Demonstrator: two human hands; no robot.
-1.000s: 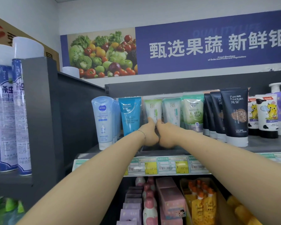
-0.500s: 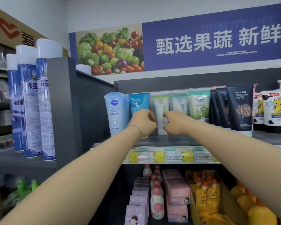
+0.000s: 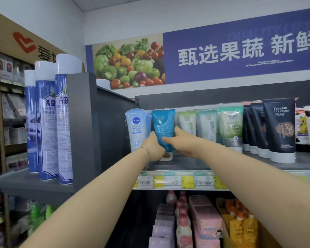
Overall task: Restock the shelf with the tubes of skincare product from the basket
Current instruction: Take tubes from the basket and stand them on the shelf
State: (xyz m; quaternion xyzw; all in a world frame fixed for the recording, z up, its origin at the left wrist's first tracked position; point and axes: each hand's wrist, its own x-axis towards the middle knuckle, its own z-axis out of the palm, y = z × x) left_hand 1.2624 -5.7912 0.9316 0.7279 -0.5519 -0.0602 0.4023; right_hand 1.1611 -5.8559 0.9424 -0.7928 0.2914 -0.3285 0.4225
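Blue plastic fills both my hands: the blue tube (image 3: 162,126) is upright and cap-down on the grey shelf (image 3: 186,164), with its white cap near the front edge. My left hand (image 3: 153,149) clasps the tube's lower left side, thumb up along the edge, the other fingers hidden behind it. My right hand (image 3: 182,143) grips it from the right, thumb laid across the front and fingers wrapped round the back. The tube is just beside the pale Nivea tube (image 3: 135,127) on its left, with light green tubes (image 3: 187,122) to its right and dark tubes (image 3: 278,129) further along. Yellow price labels (image 3: 175,181) run along the shelf's front. Tall blue spray cans (image 3: 47,122) stand on the neighbouring shelf to my left. A thin bracelet (image 3: 145,149) circles my left wrist.
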